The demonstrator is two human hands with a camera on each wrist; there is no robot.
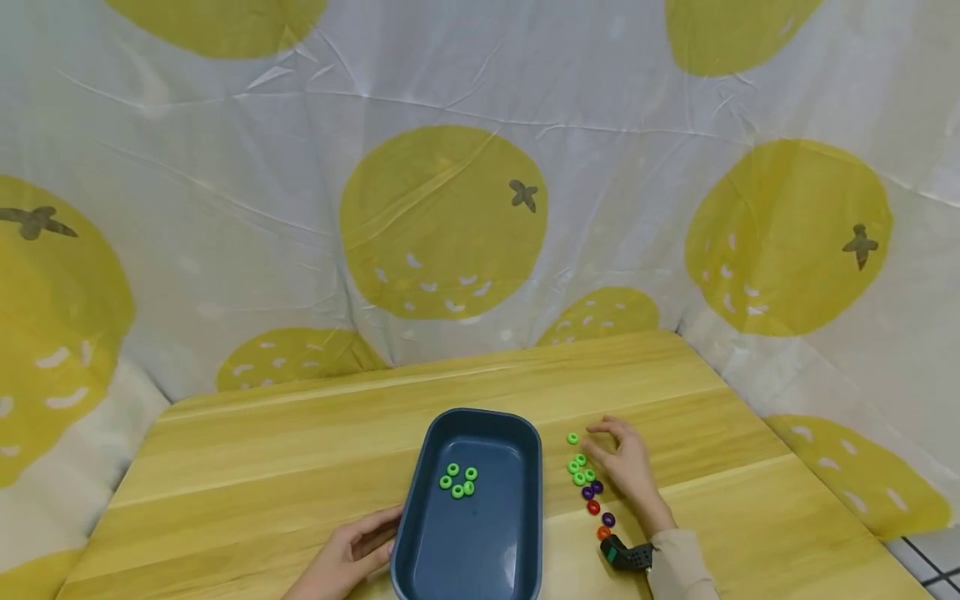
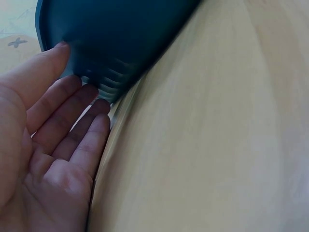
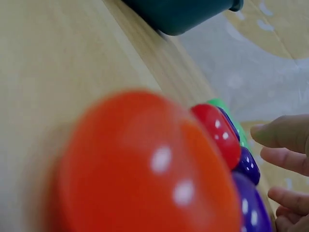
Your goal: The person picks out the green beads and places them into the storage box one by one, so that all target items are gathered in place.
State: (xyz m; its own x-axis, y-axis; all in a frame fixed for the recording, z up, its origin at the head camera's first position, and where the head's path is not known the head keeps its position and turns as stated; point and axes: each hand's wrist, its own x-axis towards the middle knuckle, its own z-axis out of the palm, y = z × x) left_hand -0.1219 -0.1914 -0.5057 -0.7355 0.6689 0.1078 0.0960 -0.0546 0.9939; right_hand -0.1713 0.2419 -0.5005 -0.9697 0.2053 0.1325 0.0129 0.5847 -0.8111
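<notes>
A dark blue-grey tray (image 1: pixel 480 550) stands on the wooden table, with several green rings (image 1: pixel 457 492) lying in it. My left hand (image 1: pixel 348 550) is at the tray's left side, fingertips against the outer wall in the left wrist view. Right of the tray my right hand (image 1: pixel 628 467) hovers with thumb and fingers apart, holding nothing. Just left of its fingertips lies a single green ring (image 1: pixel 572 438). Below that, several green rings (image 1: pixel 579 478), purple rings (image 1: pixel 588 492), a red ring (image 1: pixel 593 507) and an orange ring (image 1: pixel 603 532) trail toward my right wrist.
A black wrist device (image 1: pixel 626 554) sits close beside the orange ring. Behind the wooden table (image 1: pixel 300 442) hangs a pale curtain (image 1: pixel 615 200) with yellow fruit prints. The table's right edge slopes down past my right arm.
</notes>
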